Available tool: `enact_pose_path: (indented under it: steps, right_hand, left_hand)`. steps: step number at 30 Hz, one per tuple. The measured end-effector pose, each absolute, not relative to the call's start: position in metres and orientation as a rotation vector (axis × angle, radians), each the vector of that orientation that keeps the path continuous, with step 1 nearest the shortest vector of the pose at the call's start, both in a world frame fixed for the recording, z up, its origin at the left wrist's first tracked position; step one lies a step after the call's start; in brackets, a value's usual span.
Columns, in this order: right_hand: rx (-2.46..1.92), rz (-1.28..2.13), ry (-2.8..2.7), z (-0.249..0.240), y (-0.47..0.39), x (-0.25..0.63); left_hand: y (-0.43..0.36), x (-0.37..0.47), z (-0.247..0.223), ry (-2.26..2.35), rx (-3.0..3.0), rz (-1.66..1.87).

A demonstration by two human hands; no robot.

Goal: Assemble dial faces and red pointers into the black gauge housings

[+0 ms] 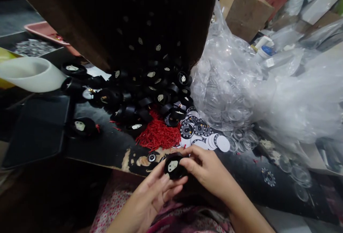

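Both hands hold one round black housing (174, 167) with a pale plate inside, low in the view at the table's front edge. My left hand (158, 188) supports it from below and the left, its fingers around the rim. The fingers and thumb of my right hand (202, 167) grip its right side. Just beyond lie a heap of small red pieces (159, 133), printed dials (187, 130) and white discs (223, 143). Many similar black housings (136, 127) are piled behind them. A small ring-shaped part (152, 157) lies left of the held housing.
A big dark open box (93, 36) stands over the pile. Clear plastic bags (227, 83) with clear rings (238, 143) fill the right. At left are a white cup (34, 74), a dark flat tray (37, 129) and a pink tray (40, 28). Cardboard boxes (248, 11) stand behind.
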State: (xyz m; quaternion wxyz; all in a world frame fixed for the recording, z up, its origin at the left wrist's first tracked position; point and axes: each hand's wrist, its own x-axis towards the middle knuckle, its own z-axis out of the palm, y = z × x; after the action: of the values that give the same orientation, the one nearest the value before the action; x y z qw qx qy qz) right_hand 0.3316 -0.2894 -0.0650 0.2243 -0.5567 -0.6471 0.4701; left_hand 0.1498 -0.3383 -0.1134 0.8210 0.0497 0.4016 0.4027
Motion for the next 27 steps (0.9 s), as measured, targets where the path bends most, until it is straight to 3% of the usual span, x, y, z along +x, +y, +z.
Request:
enact_pose_path:
  steps: [4,6,11,27]
  right_hand:
    - [-1.838,0.544,-2.004,-0.072,-0.263,0.350]
    - [-1.948,0.327,-2.089,-0.077,-0.251,0.356]
    - [-1.900,0.360,-2.155,-0.083,-0.248,0.361]
    - [-1.618,0.318,-1.653,-0.075,-0.264,0.379]
  left_hand:
    - [-0.329,0.148,-0.107,0.786,0.028,0.935]
    - [-0.325,0.150,-0.104,0.781,0.083,0.962]
    - [-0.321,0.154,-0.105,0.812,0.159,0.953]
    - [-0.308,0.163,-0.099,0.752,-0.003,0.981]
